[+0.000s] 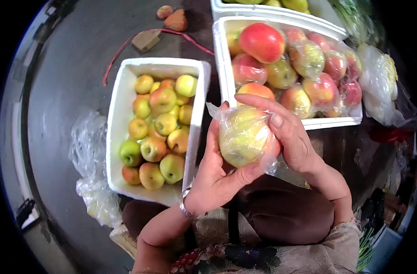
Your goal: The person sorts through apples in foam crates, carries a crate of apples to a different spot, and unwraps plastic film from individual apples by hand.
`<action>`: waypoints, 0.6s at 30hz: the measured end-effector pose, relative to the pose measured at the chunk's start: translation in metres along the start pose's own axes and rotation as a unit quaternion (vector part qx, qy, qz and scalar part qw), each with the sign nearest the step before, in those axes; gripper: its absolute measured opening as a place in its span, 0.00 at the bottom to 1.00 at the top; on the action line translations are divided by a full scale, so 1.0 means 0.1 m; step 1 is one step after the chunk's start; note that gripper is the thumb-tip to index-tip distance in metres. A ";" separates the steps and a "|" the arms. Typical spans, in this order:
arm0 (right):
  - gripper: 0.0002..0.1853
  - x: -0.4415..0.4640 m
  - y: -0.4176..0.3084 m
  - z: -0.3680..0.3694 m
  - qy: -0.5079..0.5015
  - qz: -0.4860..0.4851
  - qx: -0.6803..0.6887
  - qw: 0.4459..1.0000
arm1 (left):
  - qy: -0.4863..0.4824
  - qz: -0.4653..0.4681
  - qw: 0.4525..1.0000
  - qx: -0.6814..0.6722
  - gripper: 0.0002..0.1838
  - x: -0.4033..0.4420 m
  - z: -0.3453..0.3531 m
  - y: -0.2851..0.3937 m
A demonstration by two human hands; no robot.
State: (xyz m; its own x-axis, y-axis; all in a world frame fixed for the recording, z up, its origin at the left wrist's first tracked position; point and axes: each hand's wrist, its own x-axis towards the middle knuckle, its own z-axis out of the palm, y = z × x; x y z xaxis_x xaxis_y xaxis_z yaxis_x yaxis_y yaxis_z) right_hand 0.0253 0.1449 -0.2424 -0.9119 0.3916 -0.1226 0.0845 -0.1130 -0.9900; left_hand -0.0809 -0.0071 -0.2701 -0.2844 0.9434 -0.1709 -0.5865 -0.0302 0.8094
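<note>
evidently, wrapping work is in hand: a yellow-green apple (245, 137) with a red flank sits in clear plastic film (213, 109), to the right of the white foam box (144, 194) that serves as landmark. the left hand (210, 185) cups the apple from below and from its left, thumb along the lower edge, while the right hand (295, 141) curves over the upper right, one finger reaching across the top. the grip is closed round the apple on both sides, with the film between skin and fruit in places; how hard it presses, i cannot tell. a loose corner of film stands up near the left fingers, and another hangs by the right palm, so the covering looks on but not fully tidied.

the next move, as i judge it, calls for steady support from the left hand and light pressure from the right on the loose ends, since thin film could slip or tear. inside the foam box lie bare apples (162, 100); to its right and farther off, a second foam box (331, 122) bears larger fruit, much of it in film. crumpled plastic (92, 169) lies just left of the foam box.
</note>
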 end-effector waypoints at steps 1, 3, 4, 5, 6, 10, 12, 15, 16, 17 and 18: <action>0.28 0.02 0.00 0.03 -0.009 0.000 0.005 1.000 | 0.022 0.000 1.000 -0.013 0.58 -0.03 -0.02 -0.03; 0.23 0.06 -0.01 0.02 -0.002 -0.056 -0.142 0.988 | 0.025 0.028 0.998 -0.058 0.57 -0.05 -0.04 0.02; 0.18 0.08 0.01 0.03 0.006 -0.114 -0.179 0.977 | 0.038 0.040 0.996 -0.067 0.57 -0.06 -0.03 0.02; 0.18 0.09 0.02 0.05 0.004 -0.115 -0.178 0.977 | 0.040 0.041 0.996 -0.066 0.57 -0.08 -0.03 0.01; 0.17 0.10 0.04 0.07 0.016 -0.164 -0.249 0.954 | 0.071 0.051 0.994 -0.067 0.57 -0.09 -0.03 -0.02; 0.15 0.08 0.12 0.17 0.059 -0.248 -0.368 0.894 | 0.153 0.087 0.984 -0.033 0.53 -0.08 -0.02 -0.09; 0.13 0.09 0.14 0.17 0.078 -0.296 -0.398 0.865 | 0.197 0.081 0.977 0.007 0.50 -0.08 0.01 -0.11; 0.08 0.13 0.17 0.14 0.101 -0.281 -0.354 0.886 | 0.190 0.147 0.966 0.096 0.48 -0.09 -0.01 -0.17; 0.08 0.13 0.14 0.15 0.101 -0.282 -0.353 0.886 | 0.190 0.148 0.966 0.097 0.48 -0.09 -0.01 -0.15; 0.04 0.13 0.10 0.17 0.111 -0.266 -0.345 0.893 | 0.188 0.150 0.966 0.097 0.49 -0.10 -0.01 -0.13; 0.02 0.12 0.09 0.18 0.121 -0.249 -0.336 0.900 | 0.186 0.152 0.966 0.097 0.49 -0.11 -0.01 -0.11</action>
State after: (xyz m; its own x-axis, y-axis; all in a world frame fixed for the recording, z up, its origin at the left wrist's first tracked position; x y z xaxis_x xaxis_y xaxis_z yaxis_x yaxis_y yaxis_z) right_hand 0.0075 0.1319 -0.2511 -0.7961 0.4378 0.4179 -0.0125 0.6785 -0.7345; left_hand -0.0716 -0.0178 -0.2780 -0.6945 0.7160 -0.0703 -0.2905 -0.1897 0.9379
